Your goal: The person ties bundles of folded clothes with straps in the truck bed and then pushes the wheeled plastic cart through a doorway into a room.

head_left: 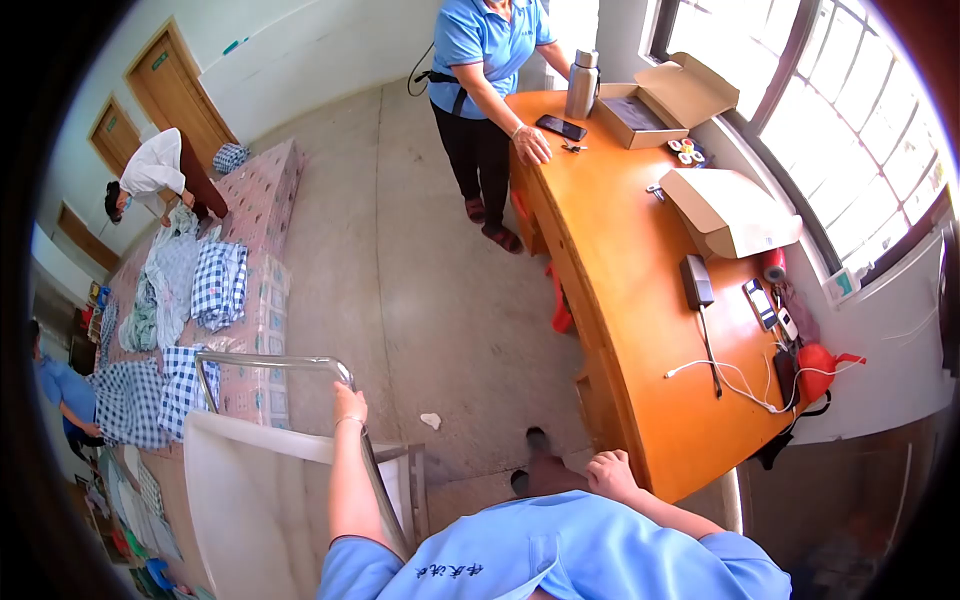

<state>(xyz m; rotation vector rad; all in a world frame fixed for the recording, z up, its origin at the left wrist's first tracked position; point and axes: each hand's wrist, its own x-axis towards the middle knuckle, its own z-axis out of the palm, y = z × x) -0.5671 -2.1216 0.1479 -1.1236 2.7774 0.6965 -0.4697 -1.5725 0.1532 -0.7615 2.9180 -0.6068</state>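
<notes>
My left hand (348, 403) is wrapped around the bent metal rail (376, 470) of a cart with a pale, open-topped bin (255, 500). My right hand (610, 472) is beside the near edge of the orange-brown wooden desk (640, 330), its fingers curled in. No object shows in that hand. Whether it touches the desk edge I cannot tell. My feet (530, 460) show below, partly hidden by my blue shirt.
A person in a blue shirt (485, 45) leans on the desk near a metal flask (582, 85) and a phone (561, 127). An open cardboard box (640, 115), a charger (696, 281) and cables lie there. Left, people handle checked cloths (218, 285) on a pink covered platform (262, 205).
</notes>
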